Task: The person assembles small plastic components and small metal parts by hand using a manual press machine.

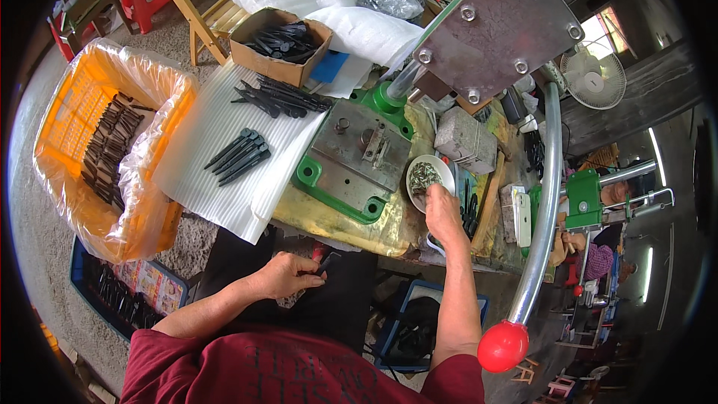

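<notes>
On the right part of the workbench (340, 229), we see a white bowl (445, 167) of small metal parts (424, 176), with the right hand (444, 213) reaching into it; its fingertips are bunched narrowly, though we cannot tell whether they pinch a part. Below the bench's near edge, the left hand (288, 275) holds a dark piece (329, 262) in curled fingers, apart from the press (340, 164). We judge that a hasty pinch could lift several parts together, that pressure on the rim could tip the bowl, and that a slack left grip could drop the piece.
</notes>
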The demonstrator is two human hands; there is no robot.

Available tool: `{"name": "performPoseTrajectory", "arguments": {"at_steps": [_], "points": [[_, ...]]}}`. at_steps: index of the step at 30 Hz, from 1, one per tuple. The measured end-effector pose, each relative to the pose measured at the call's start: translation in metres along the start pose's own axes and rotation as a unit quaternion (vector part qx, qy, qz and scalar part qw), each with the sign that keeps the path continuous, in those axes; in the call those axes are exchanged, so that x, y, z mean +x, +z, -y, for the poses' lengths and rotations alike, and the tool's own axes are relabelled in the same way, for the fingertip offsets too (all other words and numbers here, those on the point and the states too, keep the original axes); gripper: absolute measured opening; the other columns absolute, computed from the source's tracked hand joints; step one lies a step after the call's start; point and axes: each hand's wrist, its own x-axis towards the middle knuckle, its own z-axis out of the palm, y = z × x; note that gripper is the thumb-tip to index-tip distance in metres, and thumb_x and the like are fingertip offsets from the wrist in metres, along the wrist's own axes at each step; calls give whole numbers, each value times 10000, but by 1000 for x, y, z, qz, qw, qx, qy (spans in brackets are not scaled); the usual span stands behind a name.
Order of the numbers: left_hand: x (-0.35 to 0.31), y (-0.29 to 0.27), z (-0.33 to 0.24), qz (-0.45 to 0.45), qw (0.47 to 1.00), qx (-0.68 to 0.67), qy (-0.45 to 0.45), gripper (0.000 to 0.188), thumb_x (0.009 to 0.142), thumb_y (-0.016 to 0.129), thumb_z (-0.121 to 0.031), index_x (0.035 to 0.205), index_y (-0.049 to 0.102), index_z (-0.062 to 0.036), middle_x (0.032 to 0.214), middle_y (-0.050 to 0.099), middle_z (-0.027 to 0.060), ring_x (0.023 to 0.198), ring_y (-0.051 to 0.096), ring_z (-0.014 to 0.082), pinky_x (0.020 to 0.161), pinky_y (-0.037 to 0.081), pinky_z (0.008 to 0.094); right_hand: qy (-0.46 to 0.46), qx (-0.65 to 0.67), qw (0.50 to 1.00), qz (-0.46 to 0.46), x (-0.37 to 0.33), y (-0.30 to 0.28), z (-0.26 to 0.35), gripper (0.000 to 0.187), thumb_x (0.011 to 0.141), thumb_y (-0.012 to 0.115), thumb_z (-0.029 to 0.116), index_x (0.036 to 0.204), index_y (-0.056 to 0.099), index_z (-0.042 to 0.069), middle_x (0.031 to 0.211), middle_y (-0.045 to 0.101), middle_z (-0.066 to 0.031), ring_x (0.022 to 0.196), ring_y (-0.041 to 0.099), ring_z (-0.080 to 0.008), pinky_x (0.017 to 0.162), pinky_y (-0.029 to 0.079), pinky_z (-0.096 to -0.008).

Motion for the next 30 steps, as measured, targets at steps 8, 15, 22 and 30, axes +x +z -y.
{"name": "performPoseTrajectory", "arguments": {"at_steps": [8, 15, 22, 30], "points": [[3, 0, 3, -16, 999, -15, 35, 155, 755, 625, -160, 828, 608, -25, 708, 596, 108, 634, 582, 167, 596, 444, 284, 15, 127, 987, -97, -5, 1, -1, 77, 764, 451, -5, 841, 447, -6, 745, 541, -192, 723, 529, -368, 619, 407, -425], [5, 0, -3, -14, 999, -12, 29, 157, 755, 622, -154, 843, 610, -23, 704, 595, 114, 647, 583, 163, 616, 448, 285, 70, 277, 944, -164, -9, 15, -12, 112, 758, 501, -34, 849, 448, 7, 728, 533, -100, 659, 521, -191, 596, 423, -299], [17, -2, -10, -43, 991, -126, -18, 160, 788, 602, -146, 892, 613, -25, 621, 564, 22, 531, 530, 64, 479, 434, 223, 29, 575, 807, -130, -16, 4, 21, 197, 807, 475, -35, 952, 372, 48, 757, 475, -17, 616, 418, -59, 555, 362, -182], [36, -12, -46, -116, 938, -324, 27, 180, 816, 569, -150, 913, 586, 0, 780, 584, 24, 661, 555, 74, 643, 480, 218, 13, 660, 745, -93, -44, -3, 105, 209, 819, 493, -13, 958, 361, 72, 797, 478, -30, 647, 433, -59, 558, 369, -187]]}}
